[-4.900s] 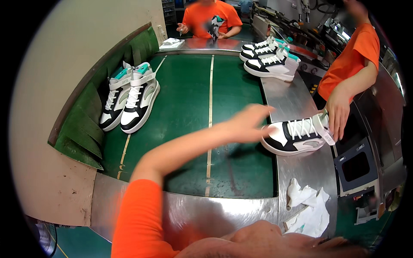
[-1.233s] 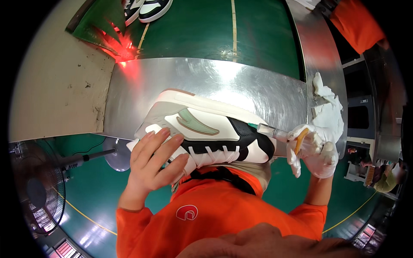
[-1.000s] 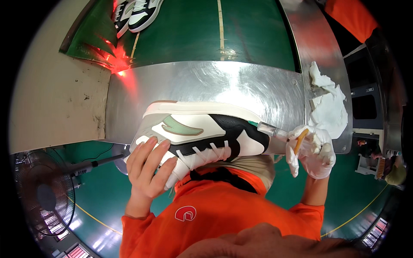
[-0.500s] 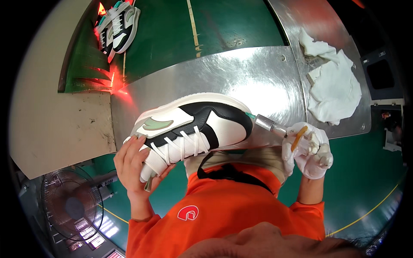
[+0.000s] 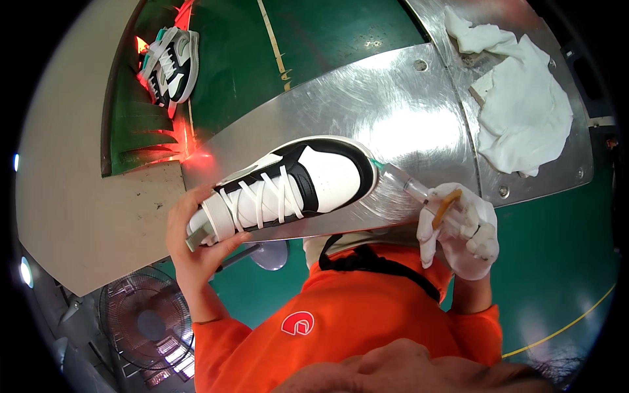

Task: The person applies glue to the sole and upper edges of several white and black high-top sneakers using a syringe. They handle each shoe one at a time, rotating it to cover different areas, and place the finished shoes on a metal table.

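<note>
A white and black sneaker (image 5: 288, 183) with white laces is held over the metal table edge, toe to the right. My bare left hand (image 5: 196, 236) is closed around its heel and collar, thumb on the near side. My right hand (image 5: 462, 229) wears a white glove with an orange band around a finger. It grips a clear syringe (image 5: 405, 182) whose green tip meets the sole edge at the toe. The glove partly hides the syringe's rear end.
A crumpled white cloth (image 5: 527, 108) lies on the metal table (image 5: 321, 108) at right. More sneakers (image 5: 173, 65) stand on the green conveyor belt (image 5: 341, 33) under red light at far left. A beige board (image 5: 85, 203) is at left; a floor fan (image 5: 147, 321) stands below it.
The sneaker has rolled so its top and toe face up more, hiding most of the side it showed. The syringe tip remains at the toe's sole edge. The view has shifted slightly.
</note>
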`<state>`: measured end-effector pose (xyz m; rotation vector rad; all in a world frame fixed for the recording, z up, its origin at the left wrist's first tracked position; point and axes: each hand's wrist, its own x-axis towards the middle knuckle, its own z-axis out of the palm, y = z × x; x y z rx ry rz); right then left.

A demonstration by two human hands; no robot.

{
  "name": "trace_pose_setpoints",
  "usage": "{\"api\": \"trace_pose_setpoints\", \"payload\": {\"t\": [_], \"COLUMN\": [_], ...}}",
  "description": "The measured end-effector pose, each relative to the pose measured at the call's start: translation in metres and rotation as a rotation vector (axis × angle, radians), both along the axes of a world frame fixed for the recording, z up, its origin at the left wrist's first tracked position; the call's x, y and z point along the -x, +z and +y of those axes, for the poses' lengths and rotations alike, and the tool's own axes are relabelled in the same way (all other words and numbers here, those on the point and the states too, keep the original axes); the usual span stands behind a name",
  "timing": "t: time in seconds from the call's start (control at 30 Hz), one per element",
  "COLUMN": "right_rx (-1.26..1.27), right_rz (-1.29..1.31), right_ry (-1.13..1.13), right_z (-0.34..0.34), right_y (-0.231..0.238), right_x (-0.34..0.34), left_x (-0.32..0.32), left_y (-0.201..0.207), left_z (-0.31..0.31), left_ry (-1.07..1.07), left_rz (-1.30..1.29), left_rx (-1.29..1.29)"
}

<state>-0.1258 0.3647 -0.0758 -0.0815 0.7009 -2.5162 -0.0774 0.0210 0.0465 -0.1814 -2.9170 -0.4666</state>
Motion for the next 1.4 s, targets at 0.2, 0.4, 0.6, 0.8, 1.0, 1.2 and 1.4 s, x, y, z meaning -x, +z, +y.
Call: {"api": "trace_pose_setpoints", "payload": {"t": [0.2, 0.4, 0.6, 0.8, 1.0, 1.2, 1.4], "right_rx": [-0.149, -0.113, -0.082, -0.242, -0.309, -0.439, -0.362], "right_rz": [-0.017, 0.001, 0.059, 0.244, 0.246, 0.314, 0.256], "right_ry": [-0.057, -0.036, -0.01, -0.057, -0.087, 0.012, 0.05], "right_z": [-0.012, -0.018, -0.028, -0.039, -0.054, -0.06, -0.065], "right_y": [0.009, -0.001, -0.005, -0.003, -0.001, 0.014, 0.01], "right_x": [0.002, -0.005, -0.023, -0.039, -0.061, -0.081, -0.093], "left_x": [0.004, -0.012, -0.015, 0.008, 0.102, 0.172, 0.17], "left_y": [0.011, 0.022, 0.029, 0.064, 0.045, -0.044, -0.047], "left_z": [0.032, 0.057, 0.064, 0.052, 0.039, 0.07, 0.075], "left_ry": [0.144, 0.109, 0.071, 0.008, -0.268, -0.392, -0.278], "left_rz": [-0.133, -0.198, -0.28, -0.62, -0.639, -0.82, -0.757], "left_rx": [-0.123, 0.202, 0.282, 0.152, -0.149, 0.061, -0.133]}}
